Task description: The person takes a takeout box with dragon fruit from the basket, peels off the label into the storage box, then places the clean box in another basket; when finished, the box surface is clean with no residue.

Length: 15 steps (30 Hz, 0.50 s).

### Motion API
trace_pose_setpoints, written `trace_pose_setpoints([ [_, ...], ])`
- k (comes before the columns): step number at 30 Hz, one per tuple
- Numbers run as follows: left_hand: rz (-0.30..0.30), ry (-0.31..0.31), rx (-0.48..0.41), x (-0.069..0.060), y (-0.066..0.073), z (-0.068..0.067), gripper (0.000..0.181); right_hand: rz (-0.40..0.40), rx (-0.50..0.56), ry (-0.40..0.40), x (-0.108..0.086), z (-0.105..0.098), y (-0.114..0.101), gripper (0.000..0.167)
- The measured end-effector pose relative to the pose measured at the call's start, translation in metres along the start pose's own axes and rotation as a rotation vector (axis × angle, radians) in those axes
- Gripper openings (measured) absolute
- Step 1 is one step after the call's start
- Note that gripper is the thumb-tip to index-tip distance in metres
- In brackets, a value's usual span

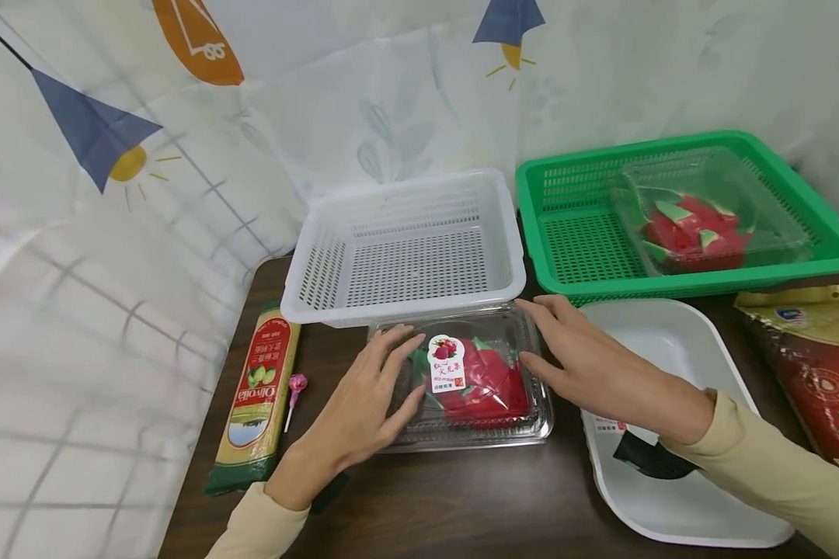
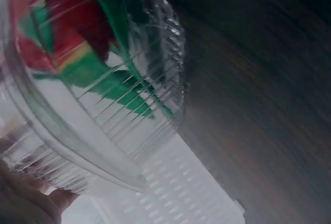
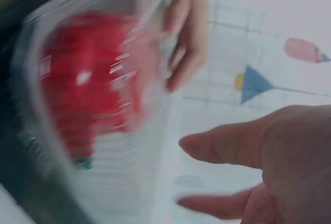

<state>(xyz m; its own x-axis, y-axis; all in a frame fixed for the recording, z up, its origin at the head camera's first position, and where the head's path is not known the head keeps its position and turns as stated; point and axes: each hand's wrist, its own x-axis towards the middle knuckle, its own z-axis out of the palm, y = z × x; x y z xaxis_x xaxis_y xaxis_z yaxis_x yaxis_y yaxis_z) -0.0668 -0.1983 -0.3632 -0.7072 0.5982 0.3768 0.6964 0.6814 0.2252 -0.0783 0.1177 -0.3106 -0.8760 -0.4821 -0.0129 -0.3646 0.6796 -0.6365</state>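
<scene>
A clear plastic clamshell box (image 1: 461,445) lies closed on the table, with a red dragon fruit (image 1: 492,390) with green tips inside. On its lid is a white label (image 1: 447,363) printed with red fruit. My left hand (image 1: 363,400) lies over the left side of the box, fingers spread and touching the lid. At the box's right side is my right hand (image 1: 601,373), its fingers loosely extended. The right wrist view shows the right thumb and a finger (image 3: 222,144) apart, with nothing between them; the box is blurred there.
Behind the box stands a white basket (image 1: 405,303). A green basket (image 1: 573,283) holds another boxed dragon fruit (image 1: 692,229). A white tray (image 1: 699,520) is under my right forearm. Pasta packet (image 1: 259,396) and lollipop (image 1: 297,384) lie left; a red-gold bag (image 1: 821,365) is right.
</scene>
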Motion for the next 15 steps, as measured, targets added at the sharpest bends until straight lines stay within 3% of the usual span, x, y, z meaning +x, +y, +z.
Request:
trace_pose_setpoints([
  [5, -0.044, -0.03, 0.028, -0.002, -0.003, 0.002, 0.07, -0.11, -0.021, 0.022, 0.004, -0.005, -0.019, 0.05],
  [11, -0.069, -0.06, 0.04, -0.001, -0.004, 0.0, 0.07, -0.164, 0.067, -0.089, 0.03, -0.002, -0.031, 0.04],
  [15, -0.075, -0.099, 0.049, 0.0, -0.004, 0.001, 0.071, -0.187, 0.058, -0.145, 0.045, 0.001, -0.033, 0.041],
])
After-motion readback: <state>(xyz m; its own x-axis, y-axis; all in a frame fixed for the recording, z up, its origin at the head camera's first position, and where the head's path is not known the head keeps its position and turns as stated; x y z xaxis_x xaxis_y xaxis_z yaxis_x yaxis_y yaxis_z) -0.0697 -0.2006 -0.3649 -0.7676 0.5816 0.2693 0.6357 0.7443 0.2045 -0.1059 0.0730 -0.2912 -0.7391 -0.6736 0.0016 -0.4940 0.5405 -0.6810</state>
